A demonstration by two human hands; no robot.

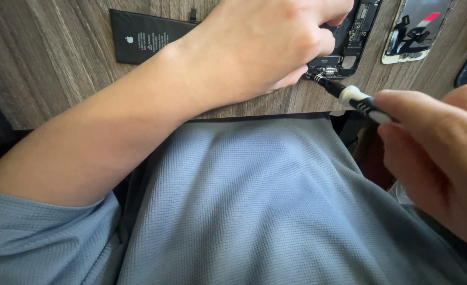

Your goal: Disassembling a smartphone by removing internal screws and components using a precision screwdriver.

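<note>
Near the table's (59,63) front edge, the left hand (260,47) is pinning the opened phone (349,37) while the right hand (439,153), pinching the screwdriver (349,95), should be keeping its tip squarely seated.

Setting: a small electronics repair bench, of the kind found in a phone repair shop or a home workstation; which of the two cannot be told. Evidence: a wood-grain surface (49,63) carrying a loose flat black battery (143,36), an opened phone body (349,47) with circuit boards exposed, and a detached screen panel (415,29) lying face down beside it. A precision screwdriver (349,95) is applied to the phone's lower edge. The worker sits close against the surface edge.
</note>
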